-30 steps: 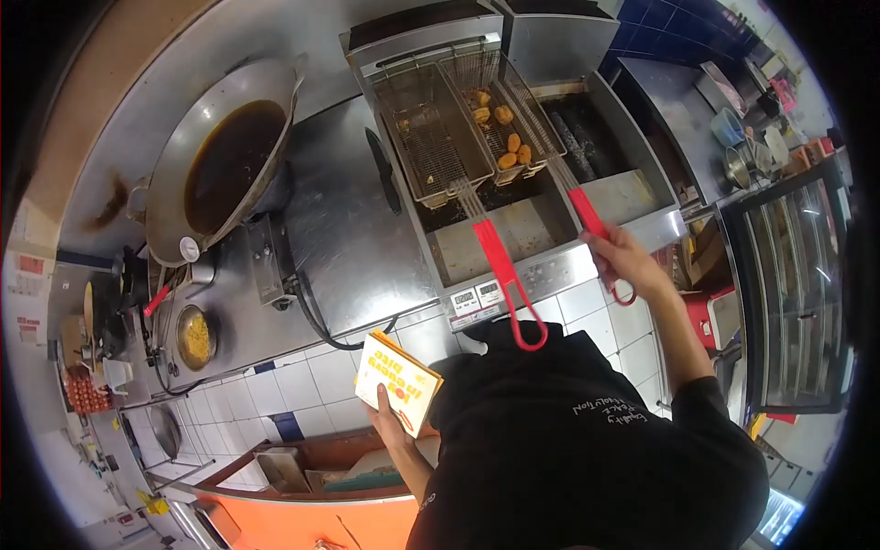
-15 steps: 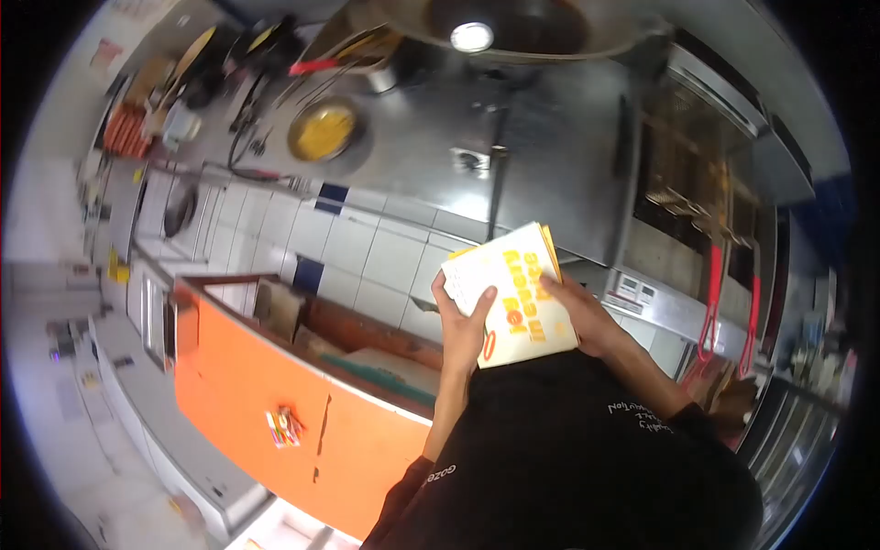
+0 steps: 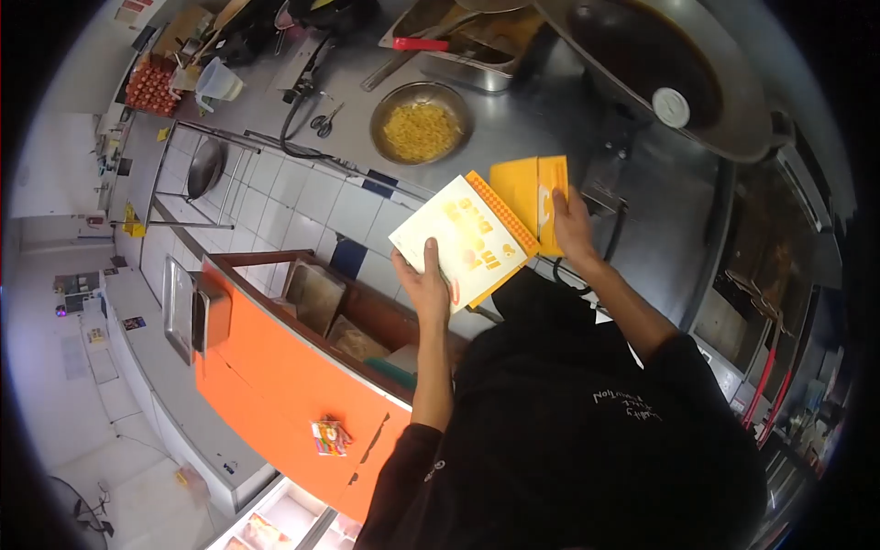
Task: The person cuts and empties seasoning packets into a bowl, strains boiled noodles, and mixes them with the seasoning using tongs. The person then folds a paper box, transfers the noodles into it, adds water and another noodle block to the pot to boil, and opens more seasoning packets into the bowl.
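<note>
Steel desk [image 3: 541, 124] bears a metal bowl [image 3: 457, 103] beyond the hands. Left hand [image 3: 427, 291] pinches a white-faced card stack [image 3: 458, 229], thumb in front; right hand [image 3: 573, 231] pinches a yellow card piece [image 3: 518, 188] alongside. Apparent step: separating flat pieces. Next move calls for a steady left hold and gentle right-hand control.

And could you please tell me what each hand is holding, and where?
The left hand holds white-and-yellow printed packaging by its lower-left edge, thumb on its face; the right hand holds yellow packaging by its right edge.
</note>
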A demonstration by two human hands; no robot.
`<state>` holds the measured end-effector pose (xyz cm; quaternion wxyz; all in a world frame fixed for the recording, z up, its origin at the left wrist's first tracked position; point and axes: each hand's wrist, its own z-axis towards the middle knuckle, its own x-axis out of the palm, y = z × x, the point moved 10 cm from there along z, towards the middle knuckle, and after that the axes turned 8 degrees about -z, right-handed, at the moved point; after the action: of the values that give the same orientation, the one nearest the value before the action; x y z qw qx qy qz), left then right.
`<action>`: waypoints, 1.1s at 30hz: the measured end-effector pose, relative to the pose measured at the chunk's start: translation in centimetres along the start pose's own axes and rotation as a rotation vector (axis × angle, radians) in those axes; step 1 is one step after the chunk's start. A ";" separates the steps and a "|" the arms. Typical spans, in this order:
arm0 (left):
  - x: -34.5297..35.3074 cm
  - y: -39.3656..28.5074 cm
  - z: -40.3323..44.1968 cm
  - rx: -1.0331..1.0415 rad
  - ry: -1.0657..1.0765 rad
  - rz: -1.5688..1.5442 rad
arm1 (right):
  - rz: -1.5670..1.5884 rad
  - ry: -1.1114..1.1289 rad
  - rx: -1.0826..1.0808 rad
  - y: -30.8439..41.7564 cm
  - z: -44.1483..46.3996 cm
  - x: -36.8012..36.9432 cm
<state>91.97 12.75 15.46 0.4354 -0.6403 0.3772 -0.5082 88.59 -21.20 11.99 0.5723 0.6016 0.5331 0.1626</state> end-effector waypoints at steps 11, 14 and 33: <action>-1.8 -1.5 14.3 -0.401 0.202 -0.028 | 0.101 0.409 -0.248 12.0 0.0 13.6; -4.5 -0.6 18.9 -0.454 0.238 0.174 | 0.492 0.546 0.276 7.1 0.8 20.0; -16.1 -7.4 44.9 -0.629 0.479 0.368 | 0.463 -0.436 0.539 4.3 3.8 25.7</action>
<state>133.01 38.00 12.52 0.2028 -0.5277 0.7118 -0.4167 103.29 -0.93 3.92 0.4422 0.8541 0.2735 0.0104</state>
